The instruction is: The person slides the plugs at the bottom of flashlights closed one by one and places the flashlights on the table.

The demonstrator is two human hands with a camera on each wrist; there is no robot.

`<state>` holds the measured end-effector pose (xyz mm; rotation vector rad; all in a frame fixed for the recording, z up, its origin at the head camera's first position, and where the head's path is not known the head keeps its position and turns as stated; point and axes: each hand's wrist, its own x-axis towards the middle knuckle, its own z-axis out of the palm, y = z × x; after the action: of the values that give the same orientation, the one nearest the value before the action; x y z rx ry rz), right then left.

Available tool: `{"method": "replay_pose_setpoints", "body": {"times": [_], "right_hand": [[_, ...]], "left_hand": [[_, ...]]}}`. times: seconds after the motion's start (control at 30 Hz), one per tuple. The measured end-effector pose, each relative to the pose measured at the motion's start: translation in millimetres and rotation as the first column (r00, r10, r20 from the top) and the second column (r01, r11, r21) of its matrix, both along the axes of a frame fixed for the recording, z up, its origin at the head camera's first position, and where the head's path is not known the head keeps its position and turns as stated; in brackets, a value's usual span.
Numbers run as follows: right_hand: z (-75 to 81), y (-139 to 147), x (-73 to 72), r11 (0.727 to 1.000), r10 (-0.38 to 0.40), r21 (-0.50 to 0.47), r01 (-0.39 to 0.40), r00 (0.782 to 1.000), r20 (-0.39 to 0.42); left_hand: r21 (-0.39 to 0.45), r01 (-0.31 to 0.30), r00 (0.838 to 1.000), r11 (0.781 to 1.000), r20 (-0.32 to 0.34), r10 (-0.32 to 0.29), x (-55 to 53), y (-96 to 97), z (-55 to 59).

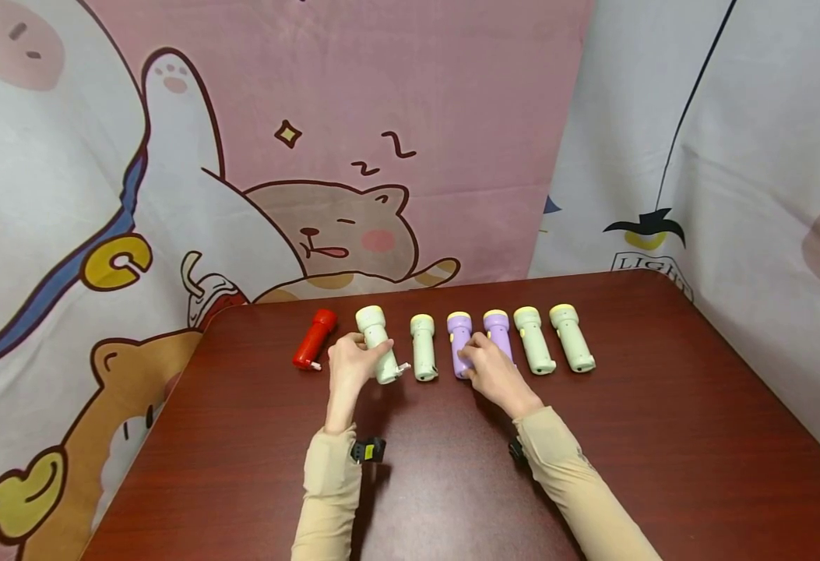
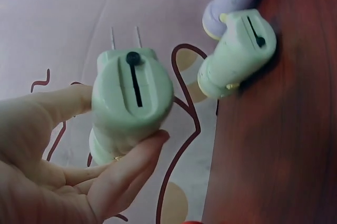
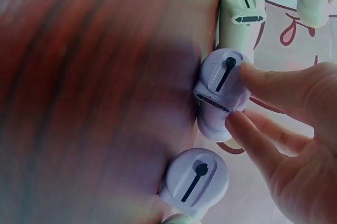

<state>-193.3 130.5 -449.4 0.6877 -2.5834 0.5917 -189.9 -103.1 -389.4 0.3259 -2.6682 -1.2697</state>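
My left hand (image 1: 353, 365) grips a pale green flashlight (image 1: 373, 321) around its body, raised over the table. In the left wrist view, two metal plug prongs (image 2: 125, 38) stick out from the tail of this flashlight, beside a black slider (image 2: 134, 79) in its end. My right hand (image 1: 497, 374) pinches a purple flashlight (image 1: 459, 331) that lies on the table, thumb on one side and fingers on the other. The right wrist view shows its plug slot (image 3: 212, 103) with the prongs folded in. Between the hands lies another green flashlight (image 1: 423, 347).
Farther left lies a red flashlight (image 1: 314, 339) with its prongs out. A second purple flashlight (image 1: 497, 327) is just right of my right hand, followed by a green flashlight (image 1: 534, 343) and another green one (image 1: 573, 339). A cartoon-printed cloth (image 1: 480, 156) hangs behind the brown table (image 1: 445, 483).
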Motion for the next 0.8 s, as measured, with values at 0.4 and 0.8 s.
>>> {"method": "replay_pose_setpoints", "body": {"times": [0.4, 0.8], "right_hand": [[7.5, -5, 4.8, 1.000, -0.015, -0.011, 0.015, 1.000, 0.001], [34.6, -29, 16.6, 0.994, 0.092, -0.058, -0.093, 0.995, -0.030]], "left_hand": [[0.415, 0.070, 0.997, 0.907, 0.001, -0.077, 1.1, 3.1, 2.1], [0.496, 0.086, 0.995, 0.864, 0.009, -0.103, 0.7, 10.8, 1.3]]}}
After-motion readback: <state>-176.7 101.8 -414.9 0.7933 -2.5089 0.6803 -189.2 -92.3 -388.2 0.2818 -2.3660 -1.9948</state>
